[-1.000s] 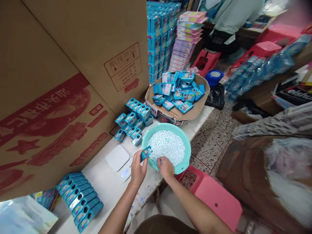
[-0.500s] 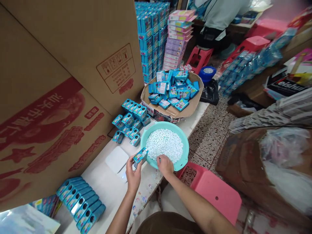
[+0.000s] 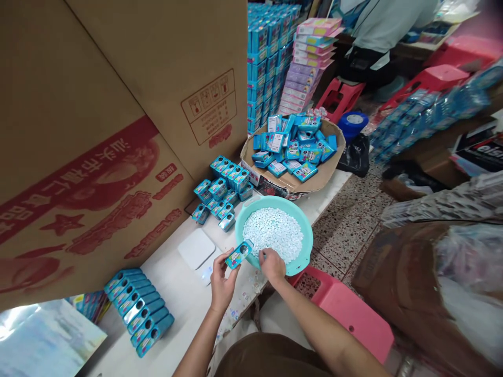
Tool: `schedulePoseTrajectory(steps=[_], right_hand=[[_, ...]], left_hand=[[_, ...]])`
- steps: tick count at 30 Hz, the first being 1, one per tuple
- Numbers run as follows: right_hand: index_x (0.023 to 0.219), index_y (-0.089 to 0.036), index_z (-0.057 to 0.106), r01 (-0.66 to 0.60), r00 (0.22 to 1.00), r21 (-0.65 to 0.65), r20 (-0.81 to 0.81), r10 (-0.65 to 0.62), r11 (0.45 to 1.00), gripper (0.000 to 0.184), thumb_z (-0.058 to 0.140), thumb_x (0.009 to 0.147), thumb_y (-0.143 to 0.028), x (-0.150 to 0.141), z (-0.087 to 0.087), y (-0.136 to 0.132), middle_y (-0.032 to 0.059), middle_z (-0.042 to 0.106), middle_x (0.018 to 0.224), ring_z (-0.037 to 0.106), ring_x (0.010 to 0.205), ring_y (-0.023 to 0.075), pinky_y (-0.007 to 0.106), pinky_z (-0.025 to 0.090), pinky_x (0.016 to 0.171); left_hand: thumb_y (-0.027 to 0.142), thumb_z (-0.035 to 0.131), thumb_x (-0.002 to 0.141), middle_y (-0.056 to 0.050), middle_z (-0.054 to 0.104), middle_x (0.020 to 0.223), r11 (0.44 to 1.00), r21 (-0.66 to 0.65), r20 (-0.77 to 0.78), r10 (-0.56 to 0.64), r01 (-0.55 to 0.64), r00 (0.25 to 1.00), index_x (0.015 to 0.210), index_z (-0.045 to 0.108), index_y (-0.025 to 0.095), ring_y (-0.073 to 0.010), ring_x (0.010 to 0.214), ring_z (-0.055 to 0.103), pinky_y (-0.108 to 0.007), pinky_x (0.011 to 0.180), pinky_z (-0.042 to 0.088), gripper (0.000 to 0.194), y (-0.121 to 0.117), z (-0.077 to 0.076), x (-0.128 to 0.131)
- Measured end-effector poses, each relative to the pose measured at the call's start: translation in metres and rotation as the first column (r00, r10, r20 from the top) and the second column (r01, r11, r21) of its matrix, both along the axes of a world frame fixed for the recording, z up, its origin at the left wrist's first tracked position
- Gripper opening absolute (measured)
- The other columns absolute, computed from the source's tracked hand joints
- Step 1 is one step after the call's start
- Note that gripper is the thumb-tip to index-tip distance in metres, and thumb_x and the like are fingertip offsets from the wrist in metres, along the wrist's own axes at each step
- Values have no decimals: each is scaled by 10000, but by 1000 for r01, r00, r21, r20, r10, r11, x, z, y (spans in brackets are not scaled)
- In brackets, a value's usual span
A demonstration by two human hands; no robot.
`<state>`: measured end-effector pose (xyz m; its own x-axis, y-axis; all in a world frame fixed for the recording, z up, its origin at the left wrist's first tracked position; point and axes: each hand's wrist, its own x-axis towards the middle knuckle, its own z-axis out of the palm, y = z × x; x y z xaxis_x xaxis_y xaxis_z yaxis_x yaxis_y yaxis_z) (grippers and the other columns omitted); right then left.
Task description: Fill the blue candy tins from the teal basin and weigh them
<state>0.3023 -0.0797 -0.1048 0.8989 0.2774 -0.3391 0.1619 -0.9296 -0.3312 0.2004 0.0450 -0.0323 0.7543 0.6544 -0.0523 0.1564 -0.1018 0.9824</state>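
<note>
My left hand (image 3: pixel 222 278) is shut on a small blue tin (image 3: pixel 239 254) with a round window, held just left of the basin's rim. My right hand (image 3: pixel 272 265) rests at the near edge of a teal plastic basin (image 3: pixel 303 252), fingers pinched on a heap of small pale candies (image 3: pixel 273 235). Rows of matching blue tins (image 3: pixel 138 312) lie on the white table (image 3: pixel 173 298) to my left, and a smaller group (image 3: pixel 222 186) stands beyond the basin. Between my left hand and those tins lies a flat white digital scale (image 3: pixel 196 250).
A torn cardboard tray (image 3: pixel 275 180) heaped with blue boxes stands behind the basin. Large printed cartons (image 3: pixel 118 131) wall the left side. A pink stool (image 3: pixel 346 314) sits right of the table on speckled flooring. A co-worker (image 3: pixel 389 31) sits at the back, past tall stacks of boxes (image 3: pixel 267 68).
My left hand has turned the tin in its fingers, bringing it flatter. My right hand stays at the candies. The whole view has shifted slightly.
</note>
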Motion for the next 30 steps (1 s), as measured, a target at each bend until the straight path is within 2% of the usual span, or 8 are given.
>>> schedulePoseTrajectory(steps=[5,9,12,16,20,24,30], right_hand=[[826,-191,659,-20,999,-9,34,20,1000,284,410,909,-302,-1,-5,-1,45,651,875,571,803,135,238,323,643],[818,-188,656,-31,998,-16,56,32,999,286,410,911,-299,-2,-9,-3,40,646,858,564,799,132,238,316,640],[826,-189,659,-34,998,-26,49,35,999,285,415,909,-312,-2,-9,-4,38,644,861,560,789,134,242,311,633],[842,-192,663,-29,999,-27,35,30,999,288,411,910,-315,-3,-8,-6,37,641,875,553,791,132,245,303,624],[833,-194,666,-26,999,-38,29,27,999,302,403,911,-321,-5,-8,-7,36,641,878,546,772,132,252,286,606],[834,-193,671,-27,999,-42,23,28,999,306,406,911,-325,-7,-6,-7,38,639,869,536,749,131,256,267,588],[828,-192,679,-35,999,-46,10,36,998,302,417,905,-320,-9,-3,-6,46,639,851,526,704,127,259,244,562]], left_hand=[[364,693,719,-71,616,1018,981,-71,7,179,-178,984,1010,493,204,-191,940,633,-338,813,523,388,10,-8,-9],[373,719,681,-57,598,988,968,-24,-34,247,-248,968,999,495,200,-177,933,617,-320,822,511,426,32,-10,-25],[386,730,656,-46,592,955,947,5,-24,321,-321,947,994,487,201,-177,922,617,-323,825,509,456,54,-5,-41],[365,744,638,-32,596,923,884,51,18,465,-465,885,987,465,206,-167,897,623,-317,822,507,474,83,6,-61],[336,751,634,-27,600,917,860,74,21,505,-505,863,989,460,212,-158,878,620,-308,808,505,476,101,11,-74],[354,752,624,-34,583,947,880,44,-7,474,-473,880,988,464,209,-168,912,607,-321,830,497,486,107,-3,-79],[430,745,596,-26,538,938,889,49,-40,458,-456,888,923,473,204,-175,921,583,-338,836,497,482,125,-46,-67]])
